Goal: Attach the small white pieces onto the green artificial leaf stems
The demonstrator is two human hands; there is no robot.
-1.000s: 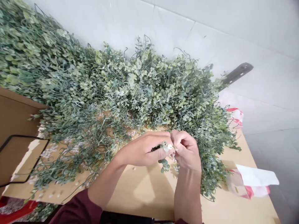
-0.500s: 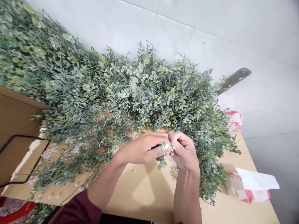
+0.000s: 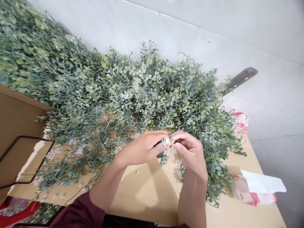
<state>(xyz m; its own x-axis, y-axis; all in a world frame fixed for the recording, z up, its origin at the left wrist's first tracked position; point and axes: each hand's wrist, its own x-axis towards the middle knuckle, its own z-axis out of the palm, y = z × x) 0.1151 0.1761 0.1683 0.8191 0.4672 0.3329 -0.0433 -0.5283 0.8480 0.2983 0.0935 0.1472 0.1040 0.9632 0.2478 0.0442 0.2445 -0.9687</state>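
Observation:
My left hand (image 3: 144, 148) is closed around a thin artificial leaf sprig (image 3: 163, 158), its thumb pressed against the fingers. A pale, whitish tip (image 3: 167, 141) pokes out above that thumb, and small green leaves hang below the hand. Right beside it, my right hand (image 3: 191, 153) has its fingers curled, with thumb and forefinger close to the sprig's tip. Whatever lies between those two fingertips is too small to make out. Behind both hands spreads a large heap of artificial greenery (image 3: 152, 88).
Small white blossoms (image 3: 180, 169) lie on the wooden table (image 3: 147, 193) and among loose stems. At left stand a cardboard box (image 3: 19, 117) and a black wire frame (image 3: 48, 152). To the right lie a red-and-white wrapper (image 3: 258, 190) and a dark strip (image 3: 242, 79) by the tiled wall.
My right hand has shifted slightly right and its fingertips have drawn a little away from my left thumb. The left hand keeps the sprig. The view has moved slightly.

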